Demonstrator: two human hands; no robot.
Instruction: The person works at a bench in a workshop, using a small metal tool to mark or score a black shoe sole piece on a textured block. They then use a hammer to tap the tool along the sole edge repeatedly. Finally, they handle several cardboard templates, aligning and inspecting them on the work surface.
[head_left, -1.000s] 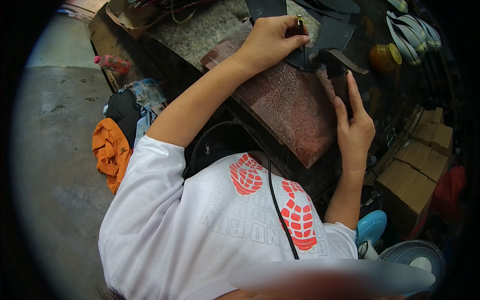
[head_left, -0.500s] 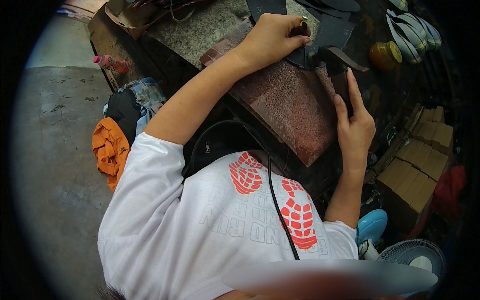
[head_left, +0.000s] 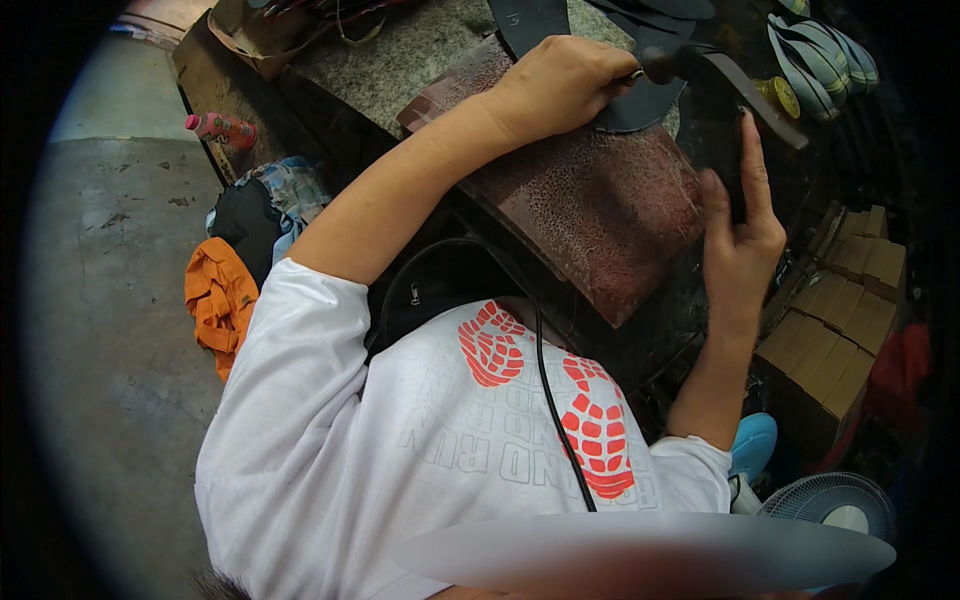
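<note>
My left hand (head_left: 575, 80) is closed on a small tool with a dark, blurred tip (head_left: 660, 66); it looks like a brush, but most of it is hidden in my fist. Thumb and index finger of my right hand (head_left: 742, 215) grip a thin black curved piece (head_left: 745, 90), whose pale edge bends away to the right. The tool's tip is close to the left end of this piece. Below my left hand, a flat black cut-out (head_left: 645, 108) lies on a worn reddish-brown board (head_left: 590, 200). Another black cut-out (head_left: 530, 22) rests beyond my left hand.
Behind the black piece stands a yellowish jar (head_left: 780, 97). Pale straps (head_left: 825, 60) lie at the far right. Cardboard boxes (head_left: 825, 320) and a fan (head_left: 835, 505) are on the right. On the left are a pink bottle (head_left: 222, 130) and an orange cloth (head_left: 220, 300).
My right hand has moved right and slightly up with the black curved piece. My left hand has turned and shifted a little right, bringing the tool's tip beside that piece.
</note>
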